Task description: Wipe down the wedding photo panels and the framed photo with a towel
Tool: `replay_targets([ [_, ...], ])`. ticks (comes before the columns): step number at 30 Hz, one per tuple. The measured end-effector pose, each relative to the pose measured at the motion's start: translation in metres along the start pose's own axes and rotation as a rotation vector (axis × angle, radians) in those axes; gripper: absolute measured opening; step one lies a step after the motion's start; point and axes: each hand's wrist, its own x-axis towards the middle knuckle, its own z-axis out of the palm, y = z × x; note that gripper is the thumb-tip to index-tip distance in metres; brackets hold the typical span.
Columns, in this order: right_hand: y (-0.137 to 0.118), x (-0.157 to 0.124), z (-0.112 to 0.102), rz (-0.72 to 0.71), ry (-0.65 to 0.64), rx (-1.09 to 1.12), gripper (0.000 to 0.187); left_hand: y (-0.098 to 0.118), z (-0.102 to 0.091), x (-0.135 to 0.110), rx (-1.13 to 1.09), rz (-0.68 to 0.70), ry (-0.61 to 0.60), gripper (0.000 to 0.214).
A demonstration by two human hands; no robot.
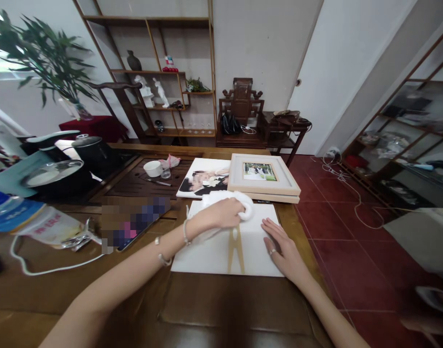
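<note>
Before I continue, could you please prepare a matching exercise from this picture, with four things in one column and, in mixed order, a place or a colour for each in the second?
Things:
1. cloth
2. stand
3. cup
4. right grip

Places and colours:
A. beside the small clear glass
B. held in the left grip
C. at the right edge of the white board
D. tan

Right pairs: 1-B, 2-D, 3-A, 4-C.
</note>
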Motion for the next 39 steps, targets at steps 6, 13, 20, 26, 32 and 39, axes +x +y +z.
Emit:
replay_targets([
  [6, 0.001, -0.001, 0.000, 0.013, 0.013, 0.032, 0.038, 0.061, 0.034, 0.005, 0.131, -0.029, 0.087, 0.029],
  [13, 0.002, -0.002, -0.004, -0.004, -0.020, 0.062, 0.050, 0.135, 0.075, -0.063, 0.356, 0.031, 0.232, 0.033],
  [20, 0.002, -0.001, -0.001, -0.012, -0.002, 0.032, 0.048, 0.107, 0.051, -0.045, 0.230, -0.019, 0.173, 0.027],
  [26, -0.001, 0.001, -0.002, -0.017, 0.017, -0.004, 0.042, 0.055, -0.019, 0.029, -0.036, -0.030, 0.101, 0.023],
  [32, -0.012, 0.003, -0.009, 0.004, 0.002, 0.028, 0.036, 0.066, -0.016, 0.048, -0.099, 0.023, -0.073, 0.018],
  [39, -0.004, 0.001, -0.005, -0.013, 0.007, 0.062, 0.044, 0.096, 0.020, -0.005, 0.043, -0.155, 0.003, 0.021],
])
